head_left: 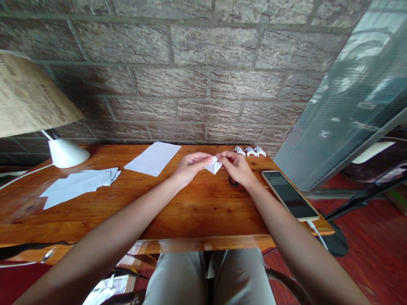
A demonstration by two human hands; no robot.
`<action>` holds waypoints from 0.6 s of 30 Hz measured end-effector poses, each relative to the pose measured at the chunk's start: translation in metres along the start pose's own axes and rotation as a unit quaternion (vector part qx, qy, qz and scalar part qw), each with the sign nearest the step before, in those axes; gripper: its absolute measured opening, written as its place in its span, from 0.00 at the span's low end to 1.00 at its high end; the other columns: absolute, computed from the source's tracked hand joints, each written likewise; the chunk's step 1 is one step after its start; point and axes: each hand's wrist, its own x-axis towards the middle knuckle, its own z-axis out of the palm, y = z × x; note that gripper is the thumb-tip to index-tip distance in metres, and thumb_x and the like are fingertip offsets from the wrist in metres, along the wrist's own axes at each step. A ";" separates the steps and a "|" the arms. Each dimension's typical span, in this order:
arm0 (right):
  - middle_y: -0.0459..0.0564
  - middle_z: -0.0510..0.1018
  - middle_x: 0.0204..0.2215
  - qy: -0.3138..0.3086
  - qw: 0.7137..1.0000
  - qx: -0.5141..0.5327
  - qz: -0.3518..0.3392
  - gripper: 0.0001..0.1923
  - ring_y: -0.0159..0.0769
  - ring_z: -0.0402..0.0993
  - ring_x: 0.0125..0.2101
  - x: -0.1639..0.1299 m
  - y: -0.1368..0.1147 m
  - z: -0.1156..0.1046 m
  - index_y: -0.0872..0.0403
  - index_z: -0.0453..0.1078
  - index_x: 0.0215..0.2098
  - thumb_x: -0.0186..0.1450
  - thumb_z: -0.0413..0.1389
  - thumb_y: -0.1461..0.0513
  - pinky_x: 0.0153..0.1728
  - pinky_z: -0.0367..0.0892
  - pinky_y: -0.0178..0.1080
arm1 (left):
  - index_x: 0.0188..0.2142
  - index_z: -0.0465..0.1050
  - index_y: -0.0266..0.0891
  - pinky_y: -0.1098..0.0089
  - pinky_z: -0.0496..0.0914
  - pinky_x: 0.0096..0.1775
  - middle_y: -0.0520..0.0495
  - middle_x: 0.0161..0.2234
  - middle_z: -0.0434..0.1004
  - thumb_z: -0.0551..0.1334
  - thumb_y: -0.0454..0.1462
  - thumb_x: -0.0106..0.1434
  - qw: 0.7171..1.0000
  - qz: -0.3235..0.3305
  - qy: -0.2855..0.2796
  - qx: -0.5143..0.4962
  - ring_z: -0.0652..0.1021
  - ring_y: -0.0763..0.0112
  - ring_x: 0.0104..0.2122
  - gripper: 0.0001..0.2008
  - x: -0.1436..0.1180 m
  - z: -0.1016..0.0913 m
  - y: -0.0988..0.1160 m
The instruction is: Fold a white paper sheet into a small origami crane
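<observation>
Between my two hands is a small piece of folded white paper (214,166), its pointed end facing down toward me. My left hand (193,166) pinches its upper left side, thumb on top; a ring shows on one finger. On the upper right side, my right hand (235,165) pinches it with thumb and fingers. Just beyond the right hand, several small folded paper pieces (250,151) stand in a row at the back of the table. A black ring-shaped band (233,181) lies under the right wrist, partly hidden.
On the wooden table (203,216) lie a stack of white paper (154,159) and a spread of paper sheets (81,184). A lamp (68,152) stands at the left. A phone (289,195) with a white cable lies near the right edge. A brick wall (190,84) rises behind.
</observation>
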 end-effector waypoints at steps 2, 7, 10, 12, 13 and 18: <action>0.44 0.71 0.22 -0.009 1.000 0.012 0.000 0.21 0.30 0.64 0.25 0.001 0.001 0.000 0.54 0.70 0.25 0.60 0.58 0.45 0.30 0.62 0.35 | 0.31 0.81 0.37 0.66 0.70 0.43 0.46 0.32 0.83 0.76 0.42 0.45 1.000 0.002 -0.002 0.002 0.79 0.70 0.33 0.15 0.000 0.001 0.001; 0.43 0.70 0.22 0.013 0.999 0.029 -0.002 0.20 0.30 0.63 0.25 0.003 0.006 0.002 0.54 0.69 0.25 0.61 0.58 0.46 0.30 0.62 0.35 | 0.31 0.80 0.36 0.64 0.72 0.46 0.46 0.33 0.83 0.77 0.41 0.43 0.998 -0.038 0.016 -0.047 0.80 0.69 0.35 0.17 0.000 0.006 0.001; 0.43 0.69 0.22 0.030 0.999 0.007 -0.021 0.19 0.30 0.63 0.26 0.002 0.008 0.003 0.54 0.69 0.27 0.61 0.58 0.47 0.30 0.61 0.34 | 0.33 0.80 0.36 0.65 0.73 0.47 0.46 0.34 0.83 0.77 0.40 0.43 0.994 -0.083 0.022 -0.063 0.80 0.70 0.37 0.17 0.000 0.005 0.002; 0.44 0.70 0.23 0.034 0.999 -0.012 -0.038 0.19 0.30 0.63 0.26 0.001 0.008 0.004 0.54 0.69 0.28 0.62 0.57 0.47 0.31 0.62 0.35 | 0.34 0.80 0.36 0.66 0.73 0.47 0.46 0.36 0.83 0.76 0.40 0.46 0.991 -0.120 0.013 -0.061 0.79 0.70 0.37 0.16 0.000 0.003 0.003; 0.44 0.70 0.24 0.033 0.998 -0.020 -0.044 0.19 0.30 0.64 0.26 0.001 0.008 0.004 0.54 0.69 0.28 0.63 0.57 0.47 0.31 0.62 0.35 | 0.34 0.80 0.36 0.67 0.73 0.47 0.45 0.36 0.83 0.75 0.40 0.47 0.989 -0.136 0.007 -0.059 0.79 0.71 0.37 0.16 0.000 0.002 0.004; 0.44 0.72 0.23 0.027 0.999 -0.029 -0.023 0.18 0.30 0.66 0.25 0.000 0.011 0.008 0.54 0.69 0.28 0.62 0.56 0.47 0.29 0.63 0.34 | 0.34 0.78 0.36 0.67 0.72 0.45 0.47 0.33 0.82 0.77 0.36 0.42 0.990 -0.107 0.063 -0.071 0.80 0.71 0.35 0.19 0.001 -0.001 0.005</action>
